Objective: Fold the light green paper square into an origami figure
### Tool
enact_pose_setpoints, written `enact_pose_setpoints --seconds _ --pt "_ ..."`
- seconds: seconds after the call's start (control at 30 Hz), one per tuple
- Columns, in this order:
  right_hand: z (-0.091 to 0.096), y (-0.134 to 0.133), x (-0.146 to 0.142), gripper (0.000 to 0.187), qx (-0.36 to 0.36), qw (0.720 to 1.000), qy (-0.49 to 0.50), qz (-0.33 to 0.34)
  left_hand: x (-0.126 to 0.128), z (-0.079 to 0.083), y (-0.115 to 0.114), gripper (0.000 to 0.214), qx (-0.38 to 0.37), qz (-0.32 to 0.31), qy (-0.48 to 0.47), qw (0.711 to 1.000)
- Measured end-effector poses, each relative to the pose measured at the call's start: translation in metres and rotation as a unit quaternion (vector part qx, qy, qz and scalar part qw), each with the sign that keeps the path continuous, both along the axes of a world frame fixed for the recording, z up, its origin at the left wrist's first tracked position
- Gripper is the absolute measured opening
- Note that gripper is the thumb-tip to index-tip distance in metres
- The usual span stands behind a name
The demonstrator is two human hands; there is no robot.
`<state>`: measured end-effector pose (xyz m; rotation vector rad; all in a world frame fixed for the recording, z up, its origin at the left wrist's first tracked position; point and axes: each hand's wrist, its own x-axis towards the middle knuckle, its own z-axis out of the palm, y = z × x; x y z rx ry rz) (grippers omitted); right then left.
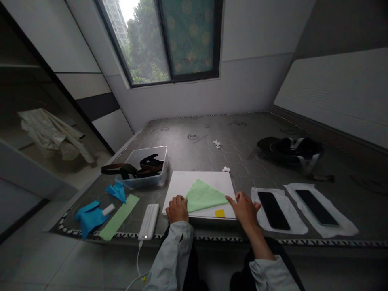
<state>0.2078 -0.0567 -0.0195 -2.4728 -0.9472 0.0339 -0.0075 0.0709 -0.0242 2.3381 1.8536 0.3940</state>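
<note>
A light green sheet of paper (206, 196), folded into a rough triangle, lies on a white box (178, 184) in front of me. My left hand (177, 209) has its fingers curled at the paper's left corner, gripping it. At the pointed right corner, my right hand (244, 208) holds the paper with its fingertips, the other fingers bent. A small yellow sticky note (220, 213) sits on the box near its front edge, between the hands.
To the left are a white power bank (149, 221) with a cable, a green paper strip (119, 217), blue paper pieces (92, 218) and a clear bin (163, 173) of belts. Two phones (273, 210) on white tissues and a dark cap (287, 151) are to the right.
</note>
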Motion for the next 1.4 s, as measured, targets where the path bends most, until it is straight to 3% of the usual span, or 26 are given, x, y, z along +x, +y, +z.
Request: enact_pose_setpoints --seconds 0.27,0.43,0.5,0.63,0.7,0.77,1.03,1.17,1.4 --pt "-0.007 -0.009 0.011 0.039 0.026 1.000 0.001 -0.015 0.000 0.000 0.000 0.017 -0.011 0.017 -0.015 1.000" --pt "0.007 -0.005 -0.003 0.032 0.066 0.993 -0.096 -0.035 0.001 0.000 0.000 0.015 -0.009 0.014 -0.012 1.000" --pt "0.012 -0.001 -0.025 0.029 0.079 0.989 -0.121 0.033 0.001 -0.001 0.000 0.013 0.000 0.014 -0.017 1.000" --pt "0.002 0.008 -0.083 0.043 0.033 0.947 -0.143 0.287 0.002 -0.005 -0.001 0.011 0.027 0.014 -0.032 0.999" --pt "-0.010 0.010 -0.102 0.047 0.007 0.923 -0.130 0.363 0.001 -0.007 0.000 0.010 0.034 0.015 -0.037 0.999" --pt "-0.020 0.010 -0.107 0.049 -0.019 0.913 -0.105 0.395 0.000 -0.008 0.002 0.010 0.031 0.017 -0.037 0.999" --pt "-0.050 -0.009 -0.048 0.054 -0.024 0.961 -0.122 0.249 -0.003 -0.008 0.006 0.011 0.008 0.031 -0.032 0.999" --pt "-0.063 -0.013 -0.035 0.053 -0.027 0.965 -0.159 0.207 -0.002 -0.009 0.006 0.009 0.009 0.034 -0.039 0.999" --pt "-0.069 -0.019 -0.023 0.048 -0.028 0.970 -0.209 0.123 -0.003 -0.012 0.006 0.009 0.035 0.041 -0.056 0.997"
